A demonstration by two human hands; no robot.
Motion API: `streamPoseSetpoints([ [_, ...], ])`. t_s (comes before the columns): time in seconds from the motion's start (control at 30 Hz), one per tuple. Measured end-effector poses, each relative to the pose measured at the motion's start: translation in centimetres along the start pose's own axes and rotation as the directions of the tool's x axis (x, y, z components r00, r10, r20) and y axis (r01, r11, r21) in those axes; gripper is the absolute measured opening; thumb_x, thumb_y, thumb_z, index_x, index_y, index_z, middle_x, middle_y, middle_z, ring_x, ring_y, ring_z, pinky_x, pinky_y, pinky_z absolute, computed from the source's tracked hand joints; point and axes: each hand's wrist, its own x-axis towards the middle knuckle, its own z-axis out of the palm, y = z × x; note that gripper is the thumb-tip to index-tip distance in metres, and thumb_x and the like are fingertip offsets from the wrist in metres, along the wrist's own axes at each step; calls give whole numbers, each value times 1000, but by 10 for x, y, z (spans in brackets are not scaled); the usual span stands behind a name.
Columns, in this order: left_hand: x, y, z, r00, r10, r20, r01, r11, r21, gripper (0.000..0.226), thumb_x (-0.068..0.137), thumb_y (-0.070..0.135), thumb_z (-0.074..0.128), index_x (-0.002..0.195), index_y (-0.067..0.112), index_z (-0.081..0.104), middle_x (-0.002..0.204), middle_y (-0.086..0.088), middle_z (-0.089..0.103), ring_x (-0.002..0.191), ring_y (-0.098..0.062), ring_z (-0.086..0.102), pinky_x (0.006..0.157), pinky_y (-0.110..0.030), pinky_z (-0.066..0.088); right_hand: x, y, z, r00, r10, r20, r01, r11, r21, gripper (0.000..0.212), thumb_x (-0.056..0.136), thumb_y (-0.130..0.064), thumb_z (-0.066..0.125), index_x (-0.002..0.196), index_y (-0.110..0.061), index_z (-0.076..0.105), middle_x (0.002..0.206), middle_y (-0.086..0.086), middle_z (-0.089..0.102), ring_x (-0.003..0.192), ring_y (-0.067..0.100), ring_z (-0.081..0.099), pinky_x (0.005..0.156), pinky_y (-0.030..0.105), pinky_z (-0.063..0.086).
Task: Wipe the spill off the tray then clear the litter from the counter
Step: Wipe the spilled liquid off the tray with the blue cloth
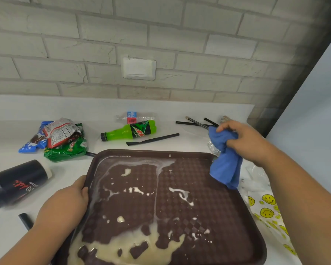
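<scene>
Gripping tray (161,151) rim, left hand (65,203); right hand (245,142) clutches blue cloth (226,165) over tray corner; green bottle (130,131), wrappers (61,138), straws (153,139) behind.

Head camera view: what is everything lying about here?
tray: one, brown, centre of counter
spill: one, creamy white, across tray, thickest near left
cloth: one, blue, held above tray's far right corner
green bottle: one, on its side behind tray
clear bottle: one, crushed, behind green bottle
snack wrappers: a few, blue, red, green, piled far left
dark cup: one, black, on its side left of tray
straws: several, black, scattered behind tray
foil scrap: one, silver, by tray's far right corner
smiley paper: one, white and yellow, right of tray
wall plate: one, white, above counter
left hand: grips tray's left rim
right hand: grips cloth
</scene>
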Motion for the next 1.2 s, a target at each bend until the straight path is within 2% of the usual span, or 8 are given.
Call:
streamPoseSetpoints([
  [0.17,-2,2,-1,1000,3,1,-3,1000,19,35,99,29,33,133,26,43,104,-8,68,93,-26,61,72,-32,44,1,0,4,988,-57,-142,81,982,172,60,80,10,50,120,-36,52,110,-9,53,94,9,56,67,20,49],
  [0.3,-1,1,-1,1000,2,5,-2,1000,-4,34,99,29,33,132,27,43,103,-8,68,78,-21,50,68,-30,40,-6,38,39,970,120,211,-36,931,-364,55,73,-24,76,116,-46,49,121,1,40,116,24,47,95,33,43],
  [0.4,-2,0,0,1000,2,0,-2,1000,-8,34,99,29,33,131,27,44,100,-7,68,76,-20,46,67,-31,40,-17,57,62,899,228,374,41,806,-591,81,69,-43,77,139,-44,35,135,-4,32,123,22,39,101,36,42],
  [0.53,-1,-1,1,1000,8,-10,-8,1000,2,33,99,28,33,130,26,44,97,-8,68,76,-21,51,67,-31,40,-21,48,87,971,86,224,87,744,-663,56,87,-35,60,140,-34,41,130,1,44,116,22,48,91,29,41],
  [0.63,-1,0,0,1000,6,1,-6,1000,6,35,99,28,32,133,26,42,100,-7,68,78,-20,51,68,-31,40,-24,40,102,960,-22,278,183,803,-567,44,86,-31,61,129,-36,54,119,-1,47,110,20,48,91,30,44],
  [0.83,-1,1,-2,1000,2,15,-2,1000,-4,35,100,29,31,133,27,42,102,-6,68,77,-17,47,69,-30,40,-13,52,99,998,37,41,-4,791,-611,32,86,-26,63,118,-27,63,112,2,48,107,26,53,85,29,47],
  [1.0,-1,2,-2,1000,1,31,-1,1000,-9,35,100,29,31,133,27,41,102,-5,68,79,-19,52,70,-30,42,-17,29,123,949,-125,290,266,811,-521,38,89,-36,61,127,-36,57,119,-2,44,108,21,42,92,31,41],
  [1.2,-1,0,-2,999,12,35,-12,1000,-11,34,100,29,31,132,29,41,100,-3,68,76,-17,49,69,-30,42,2,40,115,996,32,78,29,735,-678,35,93,-36,55,127,-29,58,122,2,45,110,27,45,87,33,47],
])
